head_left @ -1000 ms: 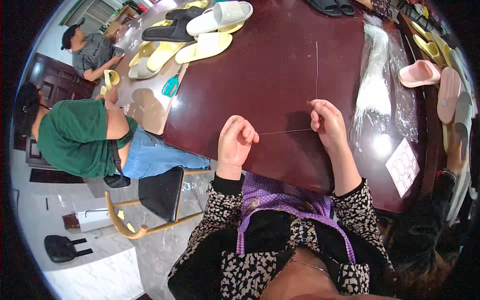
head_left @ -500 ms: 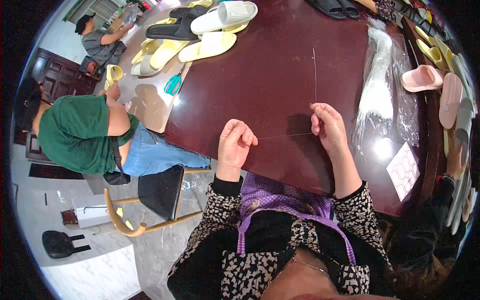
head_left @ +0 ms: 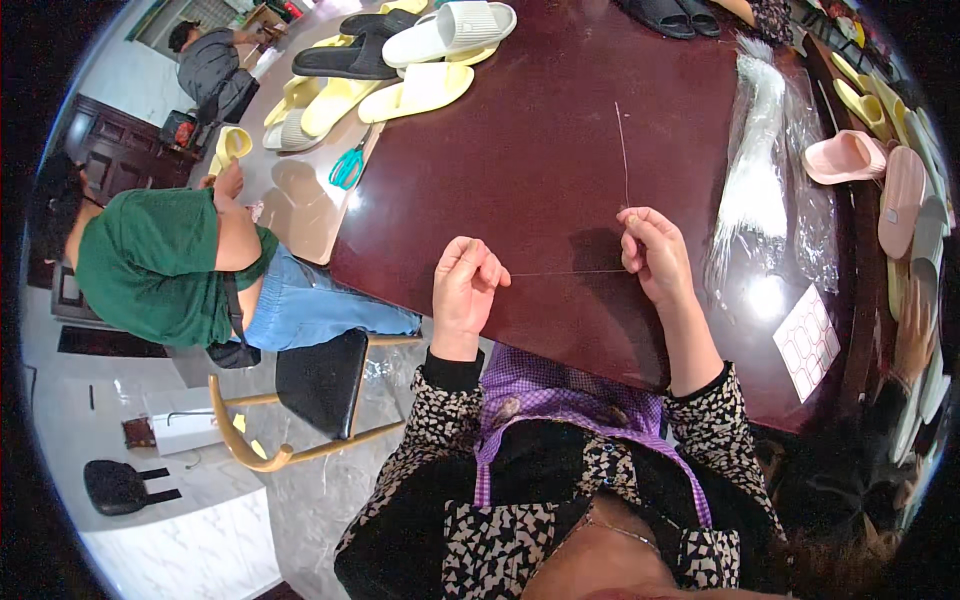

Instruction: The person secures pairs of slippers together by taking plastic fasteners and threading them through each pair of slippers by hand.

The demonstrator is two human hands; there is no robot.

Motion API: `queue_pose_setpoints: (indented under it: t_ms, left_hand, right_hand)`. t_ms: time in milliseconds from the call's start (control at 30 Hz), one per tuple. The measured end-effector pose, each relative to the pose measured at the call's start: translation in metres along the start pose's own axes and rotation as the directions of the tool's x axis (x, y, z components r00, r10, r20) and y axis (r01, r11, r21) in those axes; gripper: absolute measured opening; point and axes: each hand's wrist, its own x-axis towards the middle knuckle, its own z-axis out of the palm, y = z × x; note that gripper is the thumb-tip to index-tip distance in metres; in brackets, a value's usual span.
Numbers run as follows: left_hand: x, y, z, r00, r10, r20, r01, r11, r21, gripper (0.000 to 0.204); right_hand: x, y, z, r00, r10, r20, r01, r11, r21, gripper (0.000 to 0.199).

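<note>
A thin pale string (head_left: 570,272) runs nearly taut between my two hands above the dark red table. My left hand (head_left: 468,290) is closed, its fingertips pinching one end. Thumb and fingers of my right hand (head_left: 655,255) pinch the string farther along, and its free end stands out away from me past the fingertips. To the right of my right hand lies a bundle of white strings (head_left: 752,150) on clear plastic wrapping (head_left: 812,225). A white sheet with red-outlined labels (head_left: 807,343) rests near the table's right edge.
Yellow, white, grey and black slippers (head_left: 420,92) are piled at the far left, near teal-handled scissors (head_left: 349,167). More slippers (head_left: 903,200) line the right side, where another person's hand (head_left: 912,335) reaches. A co-worker in green (head_left: 150,265) stands left, beside a chair (head_left: 320,385).
The string's free end has swung slightly left, and my left hand has shifted a touch left. The far person has leaned forward; the hand at right has moved on the slippers.
</note>
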Motion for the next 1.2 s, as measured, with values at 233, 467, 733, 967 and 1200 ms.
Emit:
queue_pose_setpoints:
  t_ms: [233,467,733,967,1200]
  left_hand:
    - [0.001,0.02,0.029,0.993,0.098,-0.065,-0.051,0.855,0.516,0.012]
    - [0.003,0.108,0.116,0.712,0.436,0.551,-0.681,0.621,0.388,0.04]
    - [-0.009,0.2,0.123,0.335,0.617,0.712,-0.903,0.427,0.055,0.031]
    - [-0.019,0.145,0.181,0.254,0.691,0.677,-0.926,0.376,-0.037,0.028]
    - [-0.03,0.158,0.19,0.148,0.722,0.676,-0.951,0.292,-0.104,0.026]
  right_hand:
    - [0.001,-0.009,-0.003,0.999,-0.03,-0.011,0.03,0.999,0.03,0.009]
    - [0.004,-0.006,-0.005,0.995,-0.015,-0.103,0.013,1.0,-0.017,0.008]
    - [0.003,-0.006,-0.017,0.999,0.0,-0.046,0.003,0.999,0.05,0.009]
    - [0.007,-0.004,-0.009,0.999,0.013,-0.036,-0.012,1.0,0.026,0.009]
    - [0.006,-0.004,-0.007,1.0,-0.004,-0.005,0.004,1.0,0.027,0.01]
